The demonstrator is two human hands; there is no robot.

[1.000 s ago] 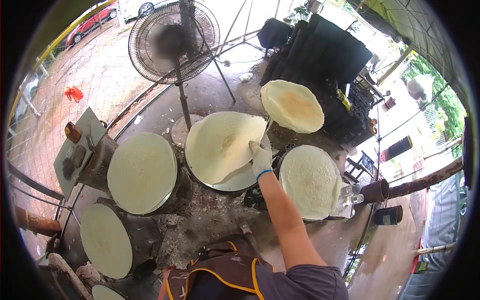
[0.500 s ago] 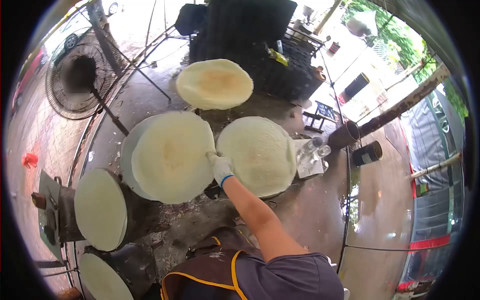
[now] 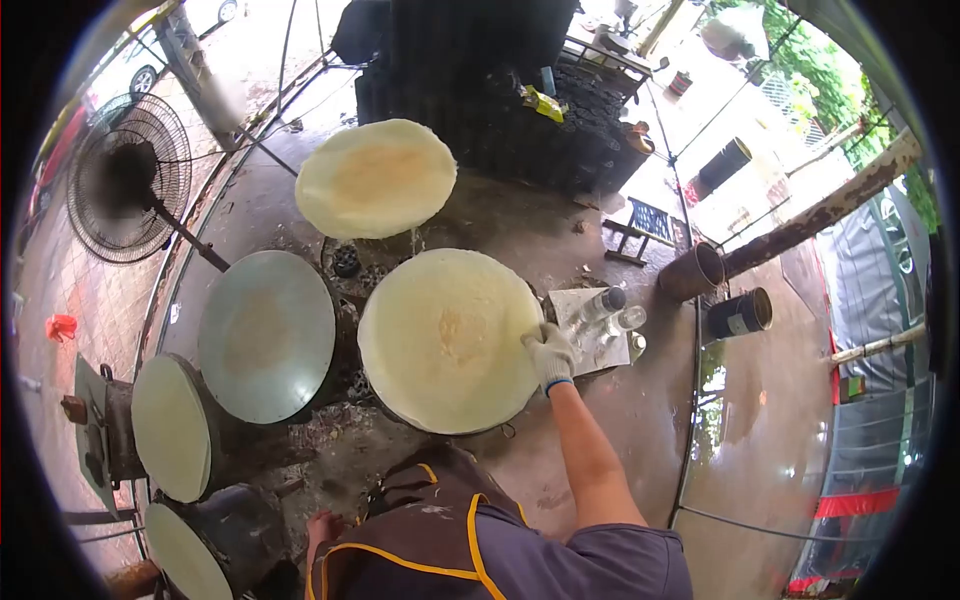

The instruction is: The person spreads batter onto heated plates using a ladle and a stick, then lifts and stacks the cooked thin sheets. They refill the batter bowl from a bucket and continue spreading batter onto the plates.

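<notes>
My right hand (image 3: 549, 355), in a white glove, grips the right edge of a large, thin, pale round flatbread (image 3: 440, 340). The flatbread lies spread over the round griddle in front of me and hides that griddle's top. My bare forearm reaches up to it from the lower right. To the left, a round metal griddle (image 3: 265, 335) stands bare. A browned flatbread (image 3: 375, 178) rests on the far griddle. My left hand is out of view.
Two more griddles with pale batter (image 3: 170, 428) (image 3: 185, 550) stand at the lower left. A standing fan (image 3: 130, 180) is at far left. Glass bottles (image 3: 605, 305) sit on a white board beside my hand. Rusty pipe ends (image 3: 700, 270) and a black stack (image 3: 470, 60) lie beyond.
My right hand lifted the flatbread off the middle griddle and carried it right onto the flatbread on the neighbouring griddle. The middle griddle now shows bare metal. My view swung right.
</notes>
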